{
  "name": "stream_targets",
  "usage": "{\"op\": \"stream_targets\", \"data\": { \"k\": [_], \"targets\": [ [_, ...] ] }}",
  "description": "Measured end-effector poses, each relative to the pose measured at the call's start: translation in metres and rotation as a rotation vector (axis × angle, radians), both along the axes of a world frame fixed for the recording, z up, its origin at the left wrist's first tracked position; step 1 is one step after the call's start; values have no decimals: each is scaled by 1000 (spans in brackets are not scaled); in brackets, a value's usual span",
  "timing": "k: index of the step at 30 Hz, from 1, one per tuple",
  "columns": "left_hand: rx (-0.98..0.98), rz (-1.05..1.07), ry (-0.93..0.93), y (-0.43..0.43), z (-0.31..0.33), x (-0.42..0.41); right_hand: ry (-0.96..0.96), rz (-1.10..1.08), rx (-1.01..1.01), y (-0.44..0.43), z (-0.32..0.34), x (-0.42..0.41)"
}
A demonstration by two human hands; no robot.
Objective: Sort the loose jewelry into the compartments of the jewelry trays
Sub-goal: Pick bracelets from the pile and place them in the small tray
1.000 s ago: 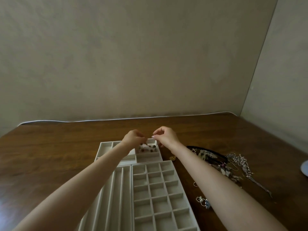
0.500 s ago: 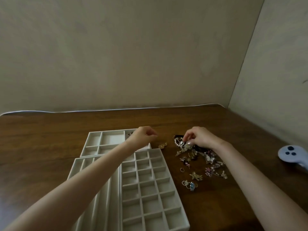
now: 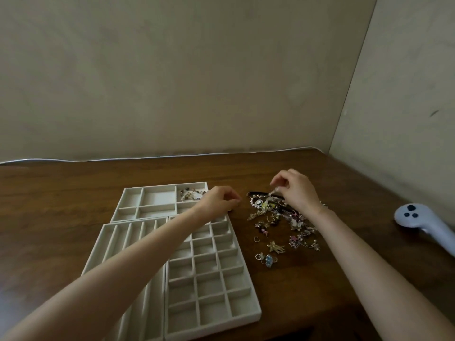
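Nearest the camera, two bare forearms reached forward over a dark wooden surface (image 3: 61, 205). Under the left forearm lay a pale tray of long narrow slots (image 3: 118, 242), and touching its right side sat a grid tray (image 3: 214, 279) of small square compartments, which showed nothing inside them. To the right of the grid tray, small pieces lay loose on the wood: a blue-stoned ring (image 3: 268, 260), a gold starfish charm (image 3: 275, 246) and a small plain ring (image 3: 256, 239). Beyond them the jewelry pile (image 3: 278, 212) spread in a tangle of chains, beads and charms, with a dark band at its far edge. The right hand (image 3: 295, 190) hovered over the far part of that pile, its fingers (image 3: 275, 185) pinched together on a small pale piece, too small to identify. The left hand (image 3: 219, 200) rested in a loose fist at the right end of the far tray (image 3: 152, 200), between that tray and the pile; whether it held anything could not be told. The far tray had larger compartments, and its far right one held a beaded bracelet (image 3: 192, 194). Well off to the right lay a white controller (image 3: 418, 220) with dark buttons. A thin white cable (image 3: 98, 158) ran along the surface's far edge against the beige wall (image 3: 172, 70).
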State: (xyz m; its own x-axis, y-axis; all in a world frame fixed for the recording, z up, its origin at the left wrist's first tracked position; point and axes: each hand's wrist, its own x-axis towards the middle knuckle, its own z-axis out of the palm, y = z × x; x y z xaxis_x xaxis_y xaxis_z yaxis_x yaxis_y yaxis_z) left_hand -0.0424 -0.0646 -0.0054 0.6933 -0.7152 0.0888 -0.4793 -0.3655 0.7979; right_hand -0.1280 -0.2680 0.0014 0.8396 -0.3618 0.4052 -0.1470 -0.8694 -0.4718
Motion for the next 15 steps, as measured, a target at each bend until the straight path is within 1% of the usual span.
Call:
{"op": "stream_targets", "data": {
  "k": [3,6,10,13,15],
  "targets": [
    [-4,8,-24,-6,0,-3,-173,43,77,3,13,0],
    [-69,44,-19,-13,4,-6,-277,90,131,12,32,2],
    [-176,65,13,-21,17,-4,-224,246,275,35,55,6],
    [-231,3,78,-23,30,-2,-211,317,279,54,65,11],
    [-270,-12,79,-21,37,-2,-241,344,306,62,70,14]
  ]
}}
